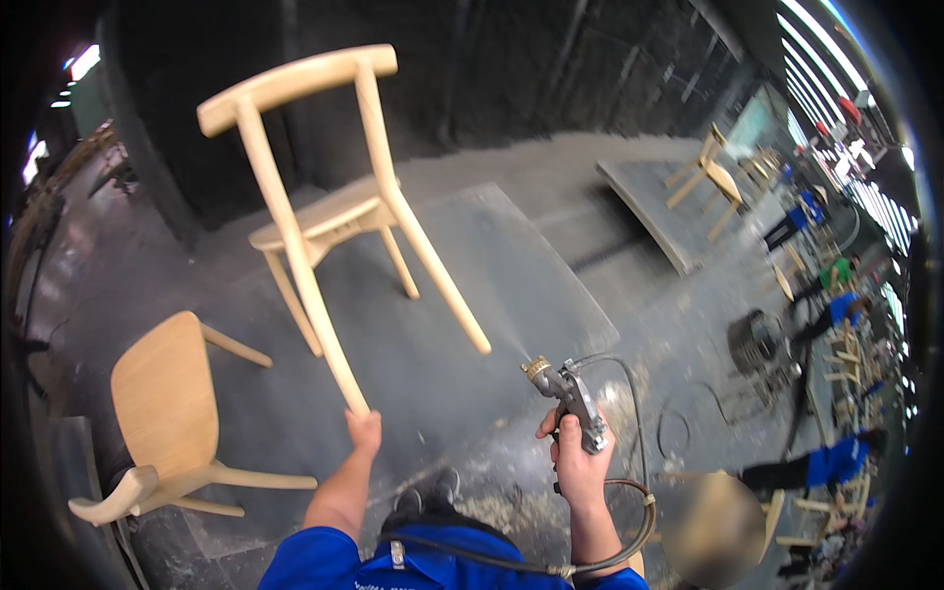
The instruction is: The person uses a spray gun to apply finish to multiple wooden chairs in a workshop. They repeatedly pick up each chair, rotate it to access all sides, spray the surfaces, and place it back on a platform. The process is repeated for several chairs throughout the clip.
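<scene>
A blue cloth shirt (442, 570) is seen nearest. Leftmost, a rounded-seat chair (172, 393) is set. The pale wooden chair (344, 224) is held tilted, left of the right edge of the grey board (501, 275), one smooth, cylindrical leg (340, 362) gripped by the left hand (364, 430); a metal spray gun (577, 401) is clasped in the right hand (582, 464).

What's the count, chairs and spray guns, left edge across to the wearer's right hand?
Chairs: 2 (held chair in left hand; other chair to its left)
Spray guns: 1 (spray gun in right hand)
Total: 3
</scene>
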Demonstrator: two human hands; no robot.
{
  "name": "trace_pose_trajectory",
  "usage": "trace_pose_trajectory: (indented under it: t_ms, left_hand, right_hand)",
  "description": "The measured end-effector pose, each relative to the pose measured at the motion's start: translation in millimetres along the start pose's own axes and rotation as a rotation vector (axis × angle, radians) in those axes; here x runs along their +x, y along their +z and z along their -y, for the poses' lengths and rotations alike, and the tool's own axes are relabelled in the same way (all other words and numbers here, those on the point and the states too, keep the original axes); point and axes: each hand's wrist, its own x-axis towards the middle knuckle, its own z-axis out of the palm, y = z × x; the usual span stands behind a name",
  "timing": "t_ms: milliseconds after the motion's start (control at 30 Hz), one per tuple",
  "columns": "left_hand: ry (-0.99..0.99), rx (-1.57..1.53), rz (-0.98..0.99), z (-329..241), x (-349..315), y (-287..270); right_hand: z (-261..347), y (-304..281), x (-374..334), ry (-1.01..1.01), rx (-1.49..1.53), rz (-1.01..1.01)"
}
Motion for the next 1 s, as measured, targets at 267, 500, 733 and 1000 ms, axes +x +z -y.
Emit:
trace_pose_trajectory:
  t_ms: [267, 500, 733, 1000]
  left_hand:
    - [-0.024, 0.231, 0.380, 7, -16, -21]
    - [0.410, 0.023, 0.128, -105, -35, -16]
    - [0.475, 0.118, 0.191, -76, -33, 50]
    - [0.193, 0.369, 0.318, -49, 15, 76]
  right_hand:
    - [-64, -54, -120, 0.413, -0.312, -0.347]
    - [-53, -52, -185, 0.511, -0.214, -0.476]
    - [-45, -46, -208, 0.561, -0.084, -0.473]
    - [-41, -102, -221, 0.537, -0.031, -0.567]
